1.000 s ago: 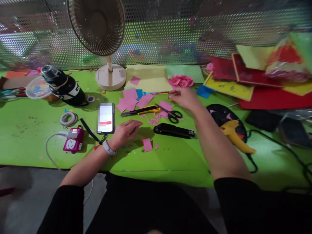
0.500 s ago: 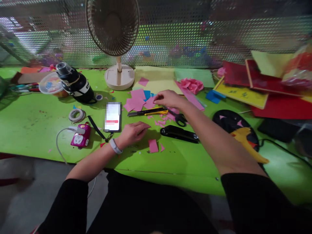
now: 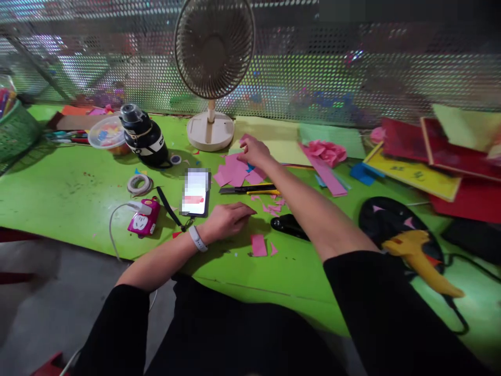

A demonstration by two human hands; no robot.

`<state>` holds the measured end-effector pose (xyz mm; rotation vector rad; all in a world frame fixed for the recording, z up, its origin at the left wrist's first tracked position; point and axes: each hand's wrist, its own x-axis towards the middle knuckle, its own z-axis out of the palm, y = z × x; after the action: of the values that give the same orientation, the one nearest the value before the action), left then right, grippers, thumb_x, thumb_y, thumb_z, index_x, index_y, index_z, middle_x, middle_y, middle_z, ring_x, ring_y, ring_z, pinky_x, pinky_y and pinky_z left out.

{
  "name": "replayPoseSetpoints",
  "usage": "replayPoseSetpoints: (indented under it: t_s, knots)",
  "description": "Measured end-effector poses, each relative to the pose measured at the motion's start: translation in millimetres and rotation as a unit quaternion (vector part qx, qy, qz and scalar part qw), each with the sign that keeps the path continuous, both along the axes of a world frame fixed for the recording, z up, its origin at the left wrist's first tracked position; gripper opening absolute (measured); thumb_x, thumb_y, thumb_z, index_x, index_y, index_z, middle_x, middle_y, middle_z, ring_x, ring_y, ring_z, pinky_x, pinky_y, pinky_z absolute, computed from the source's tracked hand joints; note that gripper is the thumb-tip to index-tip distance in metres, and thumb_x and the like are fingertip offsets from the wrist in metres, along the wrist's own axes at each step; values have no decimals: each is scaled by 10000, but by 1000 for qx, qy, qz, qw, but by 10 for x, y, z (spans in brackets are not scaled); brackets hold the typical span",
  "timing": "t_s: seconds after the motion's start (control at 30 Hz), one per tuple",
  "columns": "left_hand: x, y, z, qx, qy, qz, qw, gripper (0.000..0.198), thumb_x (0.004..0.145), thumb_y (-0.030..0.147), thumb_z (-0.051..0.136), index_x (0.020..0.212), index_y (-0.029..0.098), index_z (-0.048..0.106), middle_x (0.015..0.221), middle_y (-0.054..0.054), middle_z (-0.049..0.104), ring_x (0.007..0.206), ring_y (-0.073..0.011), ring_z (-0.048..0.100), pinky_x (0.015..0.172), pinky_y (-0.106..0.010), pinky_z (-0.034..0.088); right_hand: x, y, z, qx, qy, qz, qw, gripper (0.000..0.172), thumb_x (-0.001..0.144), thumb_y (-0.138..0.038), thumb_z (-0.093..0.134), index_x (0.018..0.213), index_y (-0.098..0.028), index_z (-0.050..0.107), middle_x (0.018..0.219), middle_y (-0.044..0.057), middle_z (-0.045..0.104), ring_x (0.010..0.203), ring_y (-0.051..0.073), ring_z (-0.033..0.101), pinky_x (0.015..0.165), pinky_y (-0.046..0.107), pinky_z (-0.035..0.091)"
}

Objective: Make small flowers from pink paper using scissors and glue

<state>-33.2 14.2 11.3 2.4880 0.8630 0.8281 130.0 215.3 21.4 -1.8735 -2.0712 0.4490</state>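
My right hand (image 3: 253, 151) reaches far over the green table (image 3: 70, 193) and its bent fingertips close on the top of a pile of pink paper squares (image 3: 231, 171). My left hand (image 3: 227, 219), with a white wristband, lies flat on the table with loose fingers and holds nothing. It rests just right of a phone (image 3: 194, 192). A cut pink scrap (image 3: 258, 244) lies just in front of it. A yellow and black utility knife (image 3: 248, 189) lies between the two hands. My right forearm partly hides a black stapler (image 3: 288, 225).
A desk fan (image 3: 210, 130) and a black bottle (image 3: 145, 138) stand at the back, before a perforated screen. A tape roll (image 3: 140, 183) and pink charger (image 3: 144, 222) lie left. A pink paper flower (image 3: 327, 151), a pink strip (image 3: 325, 175), coloured sheets (image 3: 413, 173) and a yellow glue gun (image 3: 420, 256) lie right.
My right hand has moved left and farther back, from near the paper flower to the pile of pink squares. The view has swung left. My left hand has stayed put.
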Motion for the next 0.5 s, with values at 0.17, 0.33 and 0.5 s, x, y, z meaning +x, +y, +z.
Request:
replayPoseSetpoints:
  t_s: [0.17,0.33,0.5]
  knots:
    - [0,0,-6,-4,-24,-1,1000,277,926,150,465,1094,134,685,1062,-93,749,901,-174,729,798,-286,585,130,-67,79,67,39,3,997,173,786,-224,669,945,-192,728,953,78,754,890,249,676,806,354,506]
    - [22,27,57,-108,-126,38,985,253,940,252,542,1118,141,683,1049,-117,740,909,-182,713,807,-321,579,528,-318,358,181,174,-30,968,105,835,-208,617,869,-172,710,804,60,724,732,213,677,746,356,522]
    - [40,120,184,-358,-402,114,835,407,906,462,624,1193,173,640,1192,-132,686,1052,-189,674,842,-309,567,749,-1108,621,71,342,25,937,154,804,-317,722,818,-164,700,703,17,667,566,120,570,569,267,479]
